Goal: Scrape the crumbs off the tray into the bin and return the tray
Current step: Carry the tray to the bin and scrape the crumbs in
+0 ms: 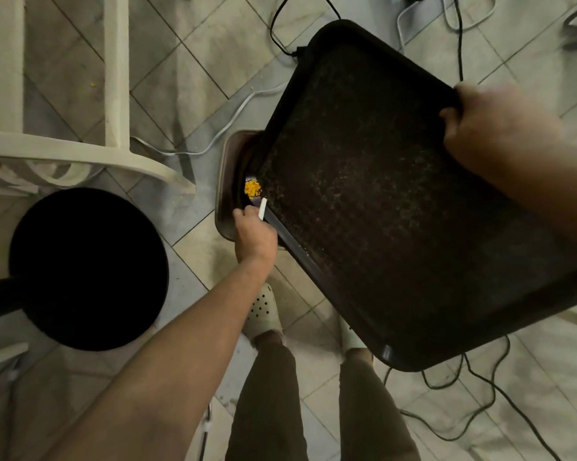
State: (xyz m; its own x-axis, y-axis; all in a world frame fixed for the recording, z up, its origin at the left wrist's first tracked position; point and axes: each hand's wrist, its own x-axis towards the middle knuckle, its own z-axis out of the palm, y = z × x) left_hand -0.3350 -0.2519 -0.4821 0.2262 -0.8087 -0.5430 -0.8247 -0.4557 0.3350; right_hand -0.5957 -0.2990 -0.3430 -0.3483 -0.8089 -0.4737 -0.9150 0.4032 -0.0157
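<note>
A large dark brown tray (pixel 380 201) hangs tilted over a small brown bin (pixel 226 181) on the floor. My right hand (pixel 493 128) grips the tray's far right edge. My left hand (pixel 255 232) holds a thin white scraper (pixel 262 209) against the tray's lower left corner. A small heap of yellow-orange crumbs (pixel 252 189) sits at that low corner, right above the bin's opening. Fine specks remain scattered over the tray's surface.
A round black stool seat (pixel 87 267) stands at the left, with white chair legs (pixel 114 94) behind it. Black and white cables (pixel 460 394) trail across the tiled floor. My feet in pale clogs (pixel 263 311) stand below the tray.
</note>
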